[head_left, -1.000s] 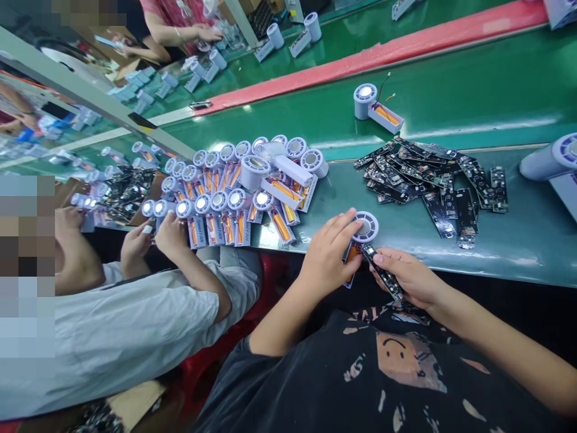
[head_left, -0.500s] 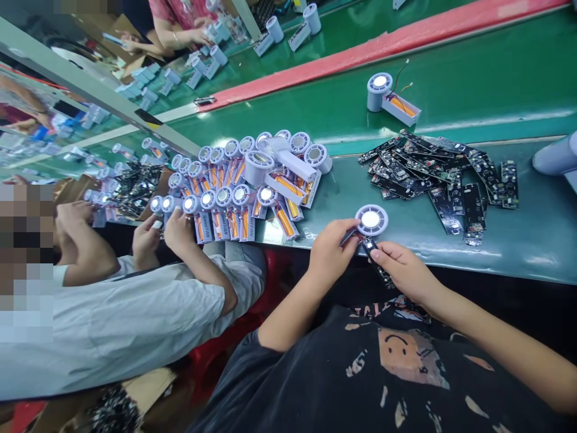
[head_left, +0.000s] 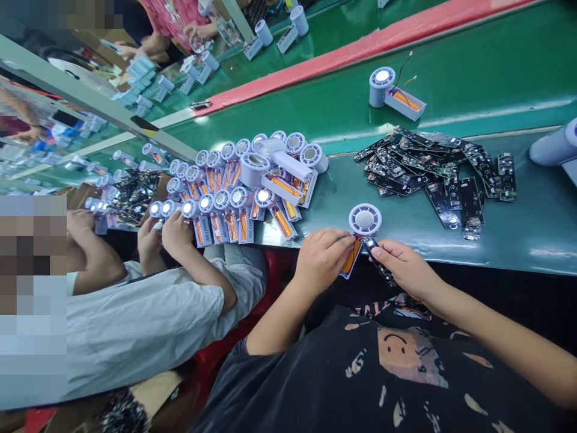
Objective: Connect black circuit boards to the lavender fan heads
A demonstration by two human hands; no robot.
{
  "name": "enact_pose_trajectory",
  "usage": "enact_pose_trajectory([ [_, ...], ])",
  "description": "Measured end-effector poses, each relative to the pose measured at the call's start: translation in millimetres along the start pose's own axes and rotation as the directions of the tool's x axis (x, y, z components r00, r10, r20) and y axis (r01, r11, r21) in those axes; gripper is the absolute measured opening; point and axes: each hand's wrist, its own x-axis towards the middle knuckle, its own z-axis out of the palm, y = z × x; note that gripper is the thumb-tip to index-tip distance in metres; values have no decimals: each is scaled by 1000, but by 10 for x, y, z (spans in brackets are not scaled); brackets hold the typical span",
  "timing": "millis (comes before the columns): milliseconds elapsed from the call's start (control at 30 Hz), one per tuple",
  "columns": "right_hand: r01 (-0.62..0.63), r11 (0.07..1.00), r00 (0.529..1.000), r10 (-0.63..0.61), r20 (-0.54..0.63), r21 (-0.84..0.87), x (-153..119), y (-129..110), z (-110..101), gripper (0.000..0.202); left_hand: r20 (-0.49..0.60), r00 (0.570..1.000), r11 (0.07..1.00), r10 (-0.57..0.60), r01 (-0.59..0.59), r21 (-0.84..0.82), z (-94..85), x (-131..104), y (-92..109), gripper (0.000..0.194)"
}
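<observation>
Near the front edge of the green bench lies a lavender handheld fan, its round head up and its handle open, with an orange battery showing inside. My left hand is closed round that handle, the fingertips by the wires below the head. My right hand pinches a narrow black circuit board between thumb and fingers, its upper end close beside the fan's handle. Whether board and wires touch I cannot tell. A loose pile of circuit boards lies beyond my hands.
Many open fans stand crowded to the left. A single fan with loose wires sits on the green belt, and another lavender piece is at the right edge. A co-worker's hands work at the left.
My left hand has shifted slightly left and down, and the fan's handle has turned so that its orange battery shows. The right hand keeps its pinch on the circuit board.
</observation>
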Motion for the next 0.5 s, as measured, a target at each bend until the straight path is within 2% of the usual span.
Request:
enact_pose_trajectory([
  [67,-4,1000,1000,4,8,0,2,-1,-3,43,-49,999,999,3,-5,-38,-8,57,-30,17],
  [133,-2,1000,1000,2,20,8,6,-2,-6,44,-46,998,997,51,-53,-49,-35,152,-77,34],
  [200,2,1000,1000,-3,29,17,10,-4,-8,45,55,991,990,126,-122,-67,-76,273,-127,52],
  [267,5,1000,1000,-6,31,25,11,-9,-12,45,206,962,981,177,-156,-117,-117,393,-166,60],
  [300,3,1000,1000,-4,29,27,11,-12,-13,45,263,946,976,192,-157,-149,-134,446,-177,61],
  [367,-8,999,1000,7,25,33,12,-16,-15,46,311,928,968,204,-144,-207,-159,531,-179,59],
  [500,-23,998,999,21,27,54,17,-12,-12,45,280,947,961,160,-84,-263,-158,622,-121,52],
])
